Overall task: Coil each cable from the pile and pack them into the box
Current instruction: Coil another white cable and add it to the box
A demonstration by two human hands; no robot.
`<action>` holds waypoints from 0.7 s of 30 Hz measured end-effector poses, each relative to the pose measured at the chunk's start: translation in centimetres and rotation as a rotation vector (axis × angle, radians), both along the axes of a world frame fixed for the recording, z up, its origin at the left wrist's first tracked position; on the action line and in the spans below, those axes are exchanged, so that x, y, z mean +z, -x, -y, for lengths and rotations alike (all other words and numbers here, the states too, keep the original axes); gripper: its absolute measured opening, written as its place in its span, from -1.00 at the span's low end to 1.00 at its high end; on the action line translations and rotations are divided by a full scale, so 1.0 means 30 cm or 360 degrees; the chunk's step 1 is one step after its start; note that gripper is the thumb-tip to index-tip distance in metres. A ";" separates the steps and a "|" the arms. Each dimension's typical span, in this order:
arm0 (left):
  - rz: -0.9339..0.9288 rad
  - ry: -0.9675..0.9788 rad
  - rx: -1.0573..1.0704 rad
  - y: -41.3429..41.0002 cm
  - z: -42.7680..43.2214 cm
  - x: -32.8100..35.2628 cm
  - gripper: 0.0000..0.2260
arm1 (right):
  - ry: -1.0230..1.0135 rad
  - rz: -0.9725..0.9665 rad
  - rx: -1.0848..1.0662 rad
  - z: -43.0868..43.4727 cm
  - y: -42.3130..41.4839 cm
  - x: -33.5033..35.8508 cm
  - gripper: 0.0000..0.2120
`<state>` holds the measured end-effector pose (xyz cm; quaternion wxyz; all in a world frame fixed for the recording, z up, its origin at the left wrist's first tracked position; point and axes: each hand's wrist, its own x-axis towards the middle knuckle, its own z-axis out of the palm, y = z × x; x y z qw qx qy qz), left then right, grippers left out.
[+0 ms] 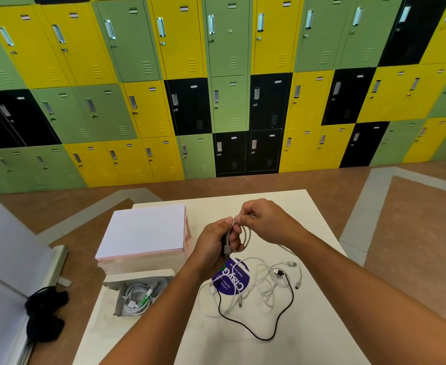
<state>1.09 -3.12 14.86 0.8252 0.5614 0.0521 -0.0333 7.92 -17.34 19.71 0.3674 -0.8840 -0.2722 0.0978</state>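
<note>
A thin white cable (245, 234) is gripped in the curled left hand (214, 248); its loop is pinched by the right hand (264, 219) above the pale surface (308, 338)

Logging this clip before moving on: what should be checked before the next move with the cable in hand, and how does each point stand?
1. Left hand grips the white cable loops: ok.
2. Right hand pinches the strand at the top: ok.
3. Coil finished: not ok, a tail runs down toward the pile.
4. Tail free of the pile: cannot tell.
5. Box open, coiled cables inside: ok.
</note>
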 end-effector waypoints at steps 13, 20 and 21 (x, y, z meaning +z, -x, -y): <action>0.0032 0.0033 0.0021 -0.003 0.004 0.015 -0.70 | -0.0354 -0.0091 -0.0121 -0.005 0.000 -0.024 -0.77; 0.0007 -0.0019 0.0011 0.011 0.013 -0.002 -0.69 | -0.0427 -0.0356 -0.0117 -0.005 0.019 -0.059 -0.77; -0.0007 -0.0019 0.0001 0.014 0.013 -0.001 -0.70 | -0.0447 -0.0399 -0.0099 -0.001 0.019 -0.058 -0.78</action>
